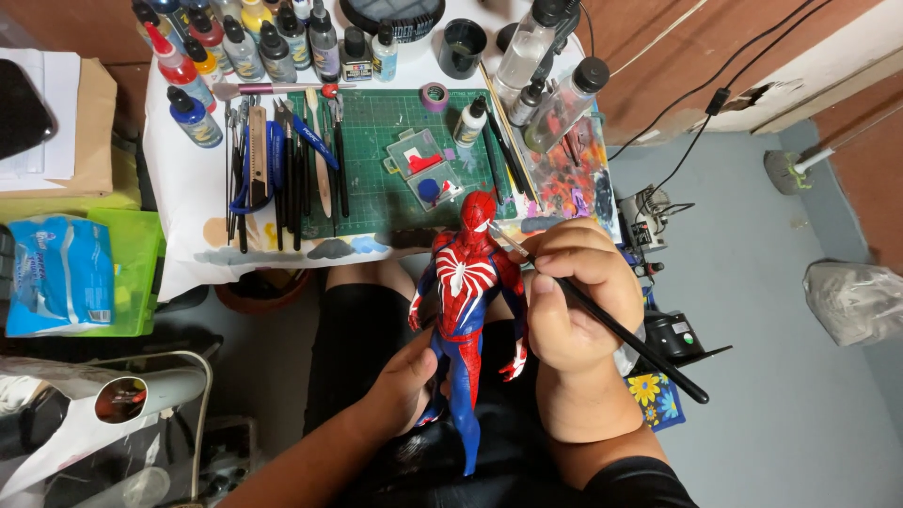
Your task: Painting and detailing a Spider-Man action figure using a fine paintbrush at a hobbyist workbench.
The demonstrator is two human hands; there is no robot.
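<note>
Right hand (578, 301) is pinching a thin black-handled paintbrush (602, 315) like a pencil, fingers closed tight around the shaft, and the tip is touching the side of the head of a red-and-blue superhero action figure (467, 310). Left hand (406, 381) is wrapping around the figure's legs from below and to the left of the brush hand, closed on it, so the figure is standing upright over the lap and not wobbling while the brush works. Looks like the heel of the right hand is sitting low beside the figure's arm, probably bracing for a steadier tip, though I can't tell if it's actually touching. Just above both hands a green cutting mat (376, 160) is lying on the small white table (183, 188), with a row of knives and files (282, 169) laid out parallel up and to the left, easy to grab. Paint bottles (235, 42) are crowding the far edge beyond that, and a paint-smeared palette (569, 179) is sitting right above the brush hand, close enough for quick reloading.
</note>
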